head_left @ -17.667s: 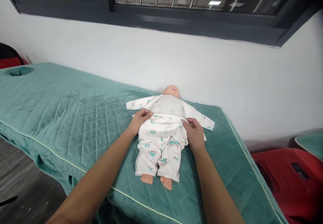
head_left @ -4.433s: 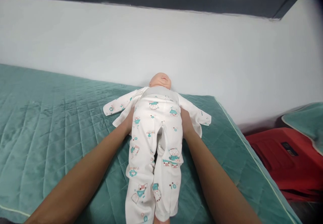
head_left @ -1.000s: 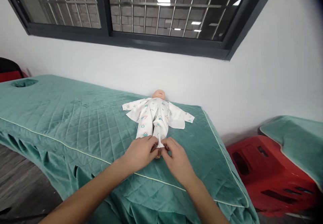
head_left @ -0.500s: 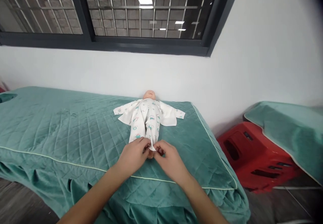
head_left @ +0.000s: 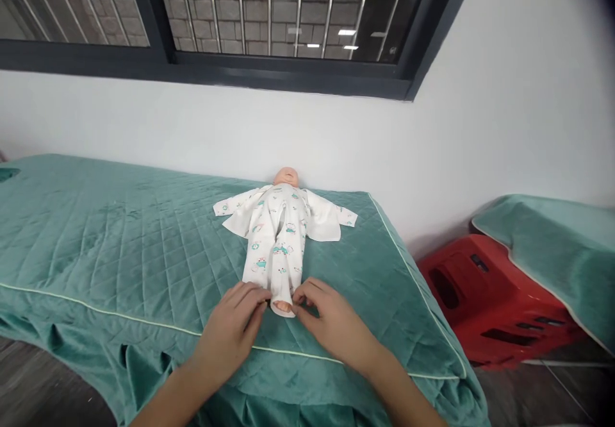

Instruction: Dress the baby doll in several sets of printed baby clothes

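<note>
A baby doll (head_left: 287,175) lies on its back, its head toward the wall, in a white printed jacket (head_left: 323,217) with sleeves spread and matching trousers (head_left: 281,247). The doll's foot (head_left: 282,306) shows within the opening of the right-hand trouser leg; the other leg's end is partly behind my left hand. My right hand (head_left: 331,321) pinches the right edge of that cuff between thumb and forefinger. On the cuff's left side is my left hand (head_left: 233,327), fingers bent, thumb and forefinger slightly apart, seemingly free of the fabric.
A quilted green cover (head_left: 144,247) with pale piping lies over the bed. To the right, a red plastic piece of furniture (head_left: 494,305) stands under another green cloth (head_left: 552,234). Behind the bed are a white wall (head_left: 192,125) and a dark-framed window (head_left: 288,77).
The trouser cuff, earlier pinched by both hands over the foot, now hangs round and open with the foot inside it. My left hand has drawn back to the left; the view has shifted slightly.
</note>
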Action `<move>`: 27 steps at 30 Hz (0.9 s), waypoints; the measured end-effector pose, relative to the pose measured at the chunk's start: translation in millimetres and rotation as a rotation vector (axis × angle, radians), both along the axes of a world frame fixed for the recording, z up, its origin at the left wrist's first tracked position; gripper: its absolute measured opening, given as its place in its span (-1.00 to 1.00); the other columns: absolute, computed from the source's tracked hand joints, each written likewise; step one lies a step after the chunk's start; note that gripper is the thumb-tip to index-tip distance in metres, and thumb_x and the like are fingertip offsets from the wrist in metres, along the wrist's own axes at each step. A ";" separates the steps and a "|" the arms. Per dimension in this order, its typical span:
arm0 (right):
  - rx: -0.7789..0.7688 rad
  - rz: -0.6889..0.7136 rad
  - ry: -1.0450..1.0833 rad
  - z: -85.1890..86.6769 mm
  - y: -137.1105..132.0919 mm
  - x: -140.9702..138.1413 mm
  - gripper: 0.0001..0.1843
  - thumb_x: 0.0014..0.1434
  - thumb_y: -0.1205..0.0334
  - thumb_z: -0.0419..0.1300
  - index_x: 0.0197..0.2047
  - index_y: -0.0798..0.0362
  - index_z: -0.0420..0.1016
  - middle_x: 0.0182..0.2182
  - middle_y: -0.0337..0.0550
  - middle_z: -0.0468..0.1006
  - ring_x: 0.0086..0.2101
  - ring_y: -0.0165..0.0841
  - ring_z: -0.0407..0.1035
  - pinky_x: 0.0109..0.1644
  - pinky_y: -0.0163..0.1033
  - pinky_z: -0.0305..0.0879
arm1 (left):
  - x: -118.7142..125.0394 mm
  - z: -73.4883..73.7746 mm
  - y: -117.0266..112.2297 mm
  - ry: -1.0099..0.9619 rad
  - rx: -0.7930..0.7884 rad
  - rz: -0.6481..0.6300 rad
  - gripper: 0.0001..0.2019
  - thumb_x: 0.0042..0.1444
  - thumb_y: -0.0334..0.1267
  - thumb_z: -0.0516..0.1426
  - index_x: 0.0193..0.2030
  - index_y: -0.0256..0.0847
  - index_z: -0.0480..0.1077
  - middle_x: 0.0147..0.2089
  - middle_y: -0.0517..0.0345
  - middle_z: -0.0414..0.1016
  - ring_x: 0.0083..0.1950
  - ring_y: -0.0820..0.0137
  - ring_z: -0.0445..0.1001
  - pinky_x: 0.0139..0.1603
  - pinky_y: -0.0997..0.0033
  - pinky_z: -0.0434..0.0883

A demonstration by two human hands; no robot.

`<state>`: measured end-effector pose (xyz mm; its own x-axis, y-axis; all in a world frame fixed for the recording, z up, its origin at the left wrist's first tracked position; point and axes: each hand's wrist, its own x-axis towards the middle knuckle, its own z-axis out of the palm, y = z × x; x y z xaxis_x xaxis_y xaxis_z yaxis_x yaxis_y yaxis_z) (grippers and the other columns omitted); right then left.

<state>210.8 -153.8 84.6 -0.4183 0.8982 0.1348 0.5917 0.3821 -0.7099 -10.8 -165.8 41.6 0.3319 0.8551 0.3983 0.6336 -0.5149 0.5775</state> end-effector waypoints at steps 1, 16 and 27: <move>0.008 0.004 0.011 3.9 2.6 -3.5 -0.92 0.29 0.27 0.14 -0.27 0.01 0.43 -0.24 -0.21 0.46 -0.21 -0.36 0.37 -0.13 -0.27 0.27 | -5.2 -4.0 1.4 -0.057 -0.008 0.030 -0.78 0.33 -0.33 -0.05 -0.01 -0.11 0.37 -0.03 0.03 0.47 0.03 0.28 0.41 0.08 0.22 0.37; 0.230 0.038 -0.654 -13.5 34.2 -78.3 -0.83 0.22 0.45 0.06 -0.18 0.13 0.44 -0.21 0.08 0.52 -0.19 -0.09 0.41 -0.11 -0.01 0.28 | -16.6 -27.8 29.5 -0.275 -0.276 0.226 -0.90 0.20 -0.32 0.01 -0.23 -0.16 0.35 -0.24 0.15 0.45 -0.19 0.33 0.41 -0.12 0.32 0.34; 0.301 0.200 -0.327 -0.5 27.5 -76.5 -0.88 0.28 0.36 0.06 -0.24 0.03 0.41 -0.28 -0.13 0.47 -0.22 -0.27 0.32 -0.14 -0.18 0.19 | -24.0 -28.2 8.8 -0.524 -0.343 0.339 -0.88 0.18 -0.20 0.07 -0.30 -0.16 0.35 -0.31 0.17 0.43 -0.23 0.33 0.40 -0.15 0.32 0.34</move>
